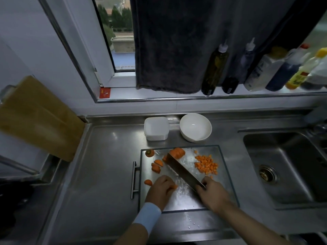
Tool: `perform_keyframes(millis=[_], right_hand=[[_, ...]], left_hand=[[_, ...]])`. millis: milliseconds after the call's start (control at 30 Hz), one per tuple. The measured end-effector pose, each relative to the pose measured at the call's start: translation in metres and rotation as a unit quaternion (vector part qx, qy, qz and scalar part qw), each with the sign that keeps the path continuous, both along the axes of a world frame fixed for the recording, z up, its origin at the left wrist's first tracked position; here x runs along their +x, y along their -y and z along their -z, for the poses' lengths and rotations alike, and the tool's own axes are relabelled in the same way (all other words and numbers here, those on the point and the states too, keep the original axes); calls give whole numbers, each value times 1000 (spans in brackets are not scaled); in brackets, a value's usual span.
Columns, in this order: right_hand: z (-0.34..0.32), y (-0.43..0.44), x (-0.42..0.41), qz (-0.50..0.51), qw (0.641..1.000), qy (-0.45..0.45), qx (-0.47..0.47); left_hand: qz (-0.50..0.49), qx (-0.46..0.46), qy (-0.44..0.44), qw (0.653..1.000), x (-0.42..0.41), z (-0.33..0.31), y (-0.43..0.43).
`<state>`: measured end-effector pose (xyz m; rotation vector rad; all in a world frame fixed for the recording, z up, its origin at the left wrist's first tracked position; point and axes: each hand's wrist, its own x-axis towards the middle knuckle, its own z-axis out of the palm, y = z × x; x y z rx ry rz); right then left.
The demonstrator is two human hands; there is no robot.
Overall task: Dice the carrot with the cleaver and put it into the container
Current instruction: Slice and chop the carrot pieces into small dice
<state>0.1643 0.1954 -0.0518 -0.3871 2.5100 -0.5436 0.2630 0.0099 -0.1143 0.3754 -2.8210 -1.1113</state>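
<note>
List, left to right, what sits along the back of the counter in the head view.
wooden board → plastic container → white bowl → sink

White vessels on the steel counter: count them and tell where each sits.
2. The white square plastic container sits behind the shiny cutting board's far edge; the white round bowl sits right beside it, nearer the steel sink. No others show.
</note>
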Motion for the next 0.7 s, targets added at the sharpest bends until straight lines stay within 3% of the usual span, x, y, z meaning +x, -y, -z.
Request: perform_keyframes(millis=[267,700], right_hand=[[-7,-11,0,-74,997,7,25],[2,-6,10,-133,991,13,28]], left_hand=[[-104,32,-25,994,13,8,-10],[-141,-55,-47,987,15,22,-27]])
